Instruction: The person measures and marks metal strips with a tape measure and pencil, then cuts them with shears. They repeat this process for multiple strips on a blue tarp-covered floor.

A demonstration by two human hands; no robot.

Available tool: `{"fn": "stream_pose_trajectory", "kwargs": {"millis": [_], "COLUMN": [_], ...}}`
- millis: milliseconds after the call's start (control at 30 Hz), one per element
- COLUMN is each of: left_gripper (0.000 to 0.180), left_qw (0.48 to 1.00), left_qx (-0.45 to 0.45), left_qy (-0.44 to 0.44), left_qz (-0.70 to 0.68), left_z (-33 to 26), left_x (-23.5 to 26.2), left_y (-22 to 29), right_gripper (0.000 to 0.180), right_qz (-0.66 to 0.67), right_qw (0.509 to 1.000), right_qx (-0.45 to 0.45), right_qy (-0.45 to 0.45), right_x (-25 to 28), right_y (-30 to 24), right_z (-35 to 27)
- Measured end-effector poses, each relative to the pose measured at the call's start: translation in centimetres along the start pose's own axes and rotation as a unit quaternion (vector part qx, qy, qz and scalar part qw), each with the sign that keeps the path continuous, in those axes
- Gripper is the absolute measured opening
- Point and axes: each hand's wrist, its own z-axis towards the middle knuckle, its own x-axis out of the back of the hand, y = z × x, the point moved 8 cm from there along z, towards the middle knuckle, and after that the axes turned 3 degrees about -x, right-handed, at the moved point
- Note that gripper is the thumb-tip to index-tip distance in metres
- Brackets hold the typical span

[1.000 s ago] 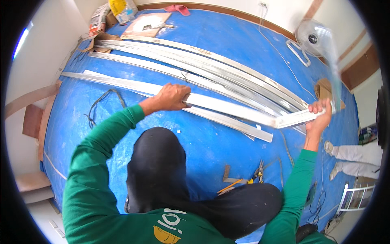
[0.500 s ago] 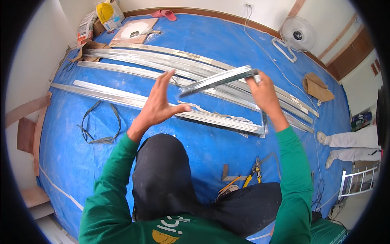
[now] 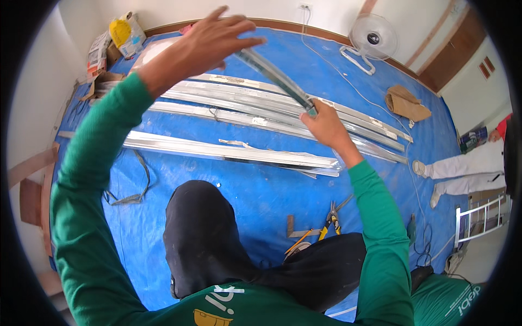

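My right hand (image 3: 329,126) is closed around the near end of a short silvery metal channel (image 3: 277,79), which slants up and away to the left. By its far end, my left hand (image 3: 201,48) is raised with the fingers spread. Whether its lower fingers touch the channel I cannot tell. Beneath my hands, long metal channels (image 3: 234,112) lie side by side across the blue floor sheet (image 3: 261,187). Nearer to me is another bundle of long channels (image 3: 228,150), with torn paper strips along it.
By my bent leg lie yellow-handled snips (image 3: 329,223), a metal square (image 3: 296,233) and a pencil (image 3: 300,240). A dark strap (image 3: 142,185) curls at left. Brown paper (image 3: 408,103), a fan (image 3: 373,38) and another person's legs (image 3: 467,171) are at right.
My left hand has risen up and leftward. The short channel has swung so its far end now points up and away, while my right hand keeps hold and has shifted slightly left.
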Motion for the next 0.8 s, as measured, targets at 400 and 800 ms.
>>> {"fn": "stream_pose_trajectory", "kwargs": {"millis": [400, 800], "left_gripper": [0.110, 0.050], "left_qw": [0.694, 0.767], "left_qx": [0.141, 0.121], "left_qy": [-0.364, -0.355], "left_qz": [-0.605, -0.520], "left_z": [-10.4, -19.2], "left_x": [-11.4, -15.7], "left_y": [18.9, 23.8], "right_gripper": [0.023, 0.035], "right_qz": [0.721, 0.253], "right_qw": [0.609, 0.931], "right_qx": [0.018, -0.123], "right_qy": [0.330, 0.231], "right_x": [15.8, 7.5], "right_y": [24.8, 17.8], "right_z": [-12.8, -9.8]}}
